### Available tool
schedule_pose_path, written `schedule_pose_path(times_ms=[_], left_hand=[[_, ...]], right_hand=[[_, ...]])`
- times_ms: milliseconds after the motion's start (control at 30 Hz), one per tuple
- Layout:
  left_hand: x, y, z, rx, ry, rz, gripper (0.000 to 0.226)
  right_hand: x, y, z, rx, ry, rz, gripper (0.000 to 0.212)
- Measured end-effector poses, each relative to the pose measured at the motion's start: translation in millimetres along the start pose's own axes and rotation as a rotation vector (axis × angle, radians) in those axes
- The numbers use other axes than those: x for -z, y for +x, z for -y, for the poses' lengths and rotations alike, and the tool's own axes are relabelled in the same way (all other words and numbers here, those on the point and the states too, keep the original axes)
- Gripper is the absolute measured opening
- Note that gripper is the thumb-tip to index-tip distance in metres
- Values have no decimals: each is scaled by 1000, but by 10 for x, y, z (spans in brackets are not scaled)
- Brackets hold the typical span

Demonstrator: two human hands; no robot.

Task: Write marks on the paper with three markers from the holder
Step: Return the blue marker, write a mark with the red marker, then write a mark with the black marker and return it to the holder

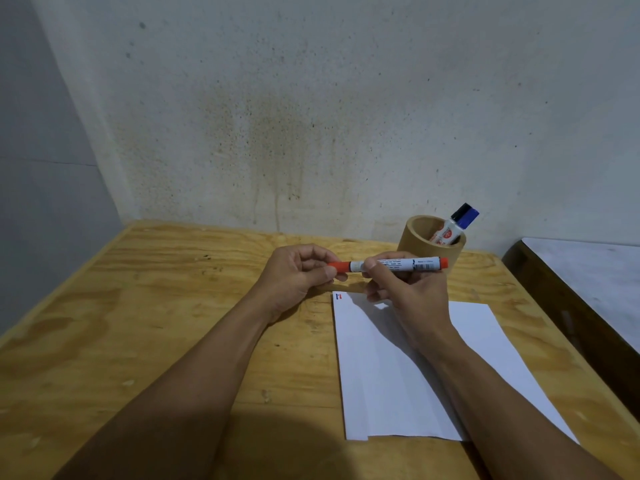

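Observation:
A red marker (408,264) with a white barrel lies level in the air above the table, held at both ends. My left hand (298,275) pinches its red cap at the left. My right hand (405,289) grips the white barrel. Below them a white paper (415,375) lies on the plywood, with small blue and red marks (338,297) at its top left corner. A round wooden holder (415,242) stands behind my right hand with a blue-capped marker (457,223) leaning in it.
The plywood table (156,306) meets a stained wall at the back and a grey wall at the left. A dark-edged surface with a pale top (588,282) stands just beyond the table's right side.

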State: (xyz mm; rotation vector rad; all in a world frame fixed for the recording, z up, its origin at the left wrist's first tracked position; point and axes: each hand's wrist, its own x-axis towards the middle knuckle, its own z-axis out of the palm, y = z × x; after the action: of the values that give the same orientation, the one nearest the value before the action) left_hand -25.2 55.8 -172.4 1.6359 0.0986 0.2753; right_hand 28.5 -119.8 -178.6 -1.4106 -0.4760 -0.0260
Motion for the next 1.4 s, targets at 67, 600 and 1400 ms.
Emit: schedule_pose_path(times_ms=[67,600,1400], left_hand=[[-13,-7,-10,9,-33,-6,14],[-641,15,-392,-183,24,-169,23],[-805,277,-387,-416,823,48,59]], right_hand=[[-1,-1,7,-7,21,9,14],[365,217,698,-50,-257,-80,33],[576,1040,949,-111,-1257,-34,61]])
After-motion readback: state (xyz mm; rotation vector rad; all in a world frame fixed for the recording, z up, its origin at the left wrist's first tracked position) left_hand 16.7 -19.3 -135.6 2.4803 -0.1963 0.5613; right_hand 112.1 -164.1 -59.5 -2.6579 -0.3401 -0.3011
